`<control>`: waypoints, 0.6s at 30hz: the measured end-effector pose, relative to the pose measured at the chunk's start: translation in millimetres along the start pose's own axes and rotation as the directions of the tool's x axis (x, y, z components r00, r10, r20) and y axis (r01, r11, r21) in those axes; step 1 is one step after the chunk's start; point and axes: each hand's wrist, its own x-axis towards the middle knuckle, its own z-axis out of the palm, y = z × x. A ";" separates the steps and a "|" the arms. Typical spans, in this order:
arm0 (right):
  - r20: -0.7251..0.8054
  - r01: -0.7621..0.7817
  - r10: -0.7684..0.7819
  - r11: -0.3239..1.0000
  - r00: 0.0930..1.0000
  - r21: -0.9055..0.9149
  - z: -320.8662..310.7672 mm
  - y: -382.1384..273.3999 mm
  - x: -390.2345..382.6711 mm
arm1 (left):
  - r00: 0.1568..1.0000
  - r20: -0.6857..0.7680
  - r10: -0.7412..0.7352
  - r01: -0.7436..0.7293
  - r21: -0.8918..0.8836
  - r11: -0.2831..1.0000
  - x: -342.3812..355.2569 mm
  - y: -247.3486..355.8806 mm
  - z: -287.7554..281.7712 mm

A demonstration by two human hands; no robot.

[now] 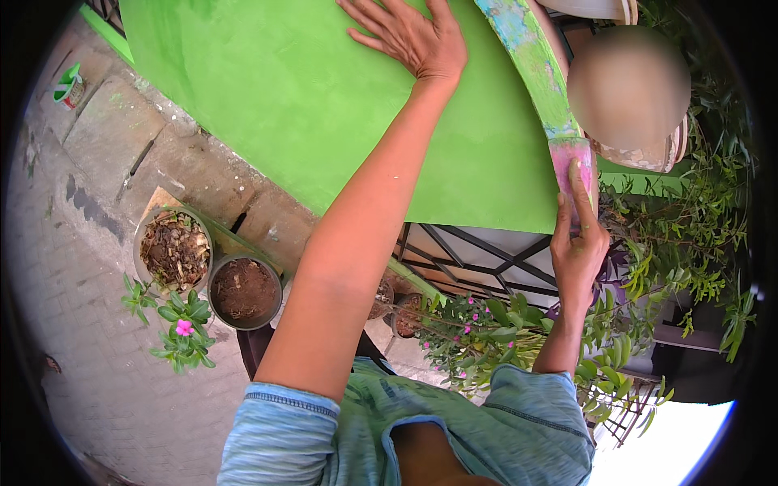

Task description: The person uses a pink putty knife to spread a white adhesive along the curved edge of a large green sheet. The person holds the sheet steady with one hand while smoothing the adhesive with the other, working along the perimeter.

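Note:
My left hand [413,39] lies flat with spread fingers on a bright green painted wall [356,138]; the fingertips run out of the top of the view. My right hand [579,223] rests at the narrow top edge of the wall, on a pink patch [570,154]. Its index finger and thumb stretch apart over that patch, and the other fingers are partly hidden. No tool shows in either hand. Above the patch, the edge strip [531,65] has worn green, blue and pink paint.
Dark metal railings [478,259] adjoin the wall. Leafy plants [519,324] crowd the right side. Two soil-filled pots [243,292] stand at left beside a pink flower [185,327]. A small bucket [70,86] sits on the paving, far left. A beige rounded thing [673,150] is mostly blurred.

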 end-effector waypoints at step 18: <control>0.005 0.085 -0.085 0.995 0.996 0.043 -4.1 -36.2 47.9 | 1.000 -0.004 -0.023 0.023 -0.036 0.999 0.1 5.8 -4.6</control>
